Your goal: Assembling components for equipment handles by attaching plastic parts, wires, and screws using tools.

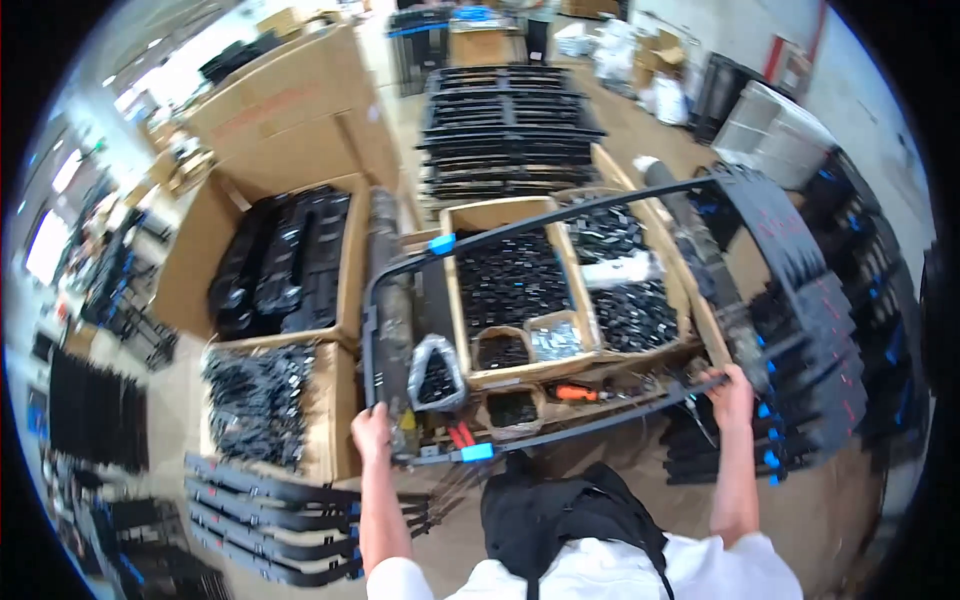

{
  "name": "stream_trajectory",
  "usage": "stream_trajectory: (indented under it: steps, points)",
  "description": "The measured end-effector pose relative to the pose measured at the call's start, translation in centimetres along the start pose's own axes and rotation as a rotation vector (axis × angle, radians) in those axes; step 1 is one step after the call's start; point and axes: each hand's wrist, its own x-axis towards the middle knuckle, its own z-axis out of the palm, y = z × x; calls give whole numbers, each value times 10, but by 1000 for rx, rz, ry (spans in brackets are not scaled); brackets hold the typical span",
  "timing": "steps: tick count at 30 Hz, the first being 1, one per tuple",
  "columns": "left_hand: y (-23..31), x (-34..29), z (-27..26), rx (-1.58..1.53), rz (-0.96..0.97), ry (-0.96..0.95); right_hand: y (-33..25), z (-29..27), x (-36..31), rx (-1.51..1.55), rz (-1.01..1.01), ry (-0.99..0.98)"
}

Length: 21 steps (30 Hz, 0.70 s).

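Note:
A large dark frame (580, 432) with rounded corners is held out in front of me, above a bench of part boxes. My left hand (372, 432) is closed round its near left corner. On its near bar, further right, my right hand (733, 395) grips it too. One blue clip (477, 452) sits on the near bar and another blue clip (441, 244) on the far bar. The frame's right end overlaps a stack of similar frames (810, 270) in view, so I cannot tell whether they touch.
Below the frame, a box (470, 380) holds small black parts. An orange-handled tool (576, 393) and a red-handled tool (461, 434) lie near me. Leftward stand a tall carton (180, 265) and a box of thin strips (255, 400). Curved bars (270, 530) lie lower left; more frames (510, 130) are stacked ahead.

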Motion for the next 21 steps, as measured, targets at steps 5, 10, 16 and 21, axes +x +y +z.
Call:
stream_trajectory:
  steps: [5, 10, 16, 21]
  points:
    - [19, -9, -3, 473, 337, 113, 61, -14, 61, 75, 222, 9]
    - [-12, -5, 17, 672, 539, 325, 91, -30, 70, 114, 351, 4]
    - [0, -13, 16, 765, 473, 310, 92, -76, 100, -843, 269, -133]
    - [9, -8, 20, 869, 504, 297, 129, -103, 171, -1142, -43, 43]
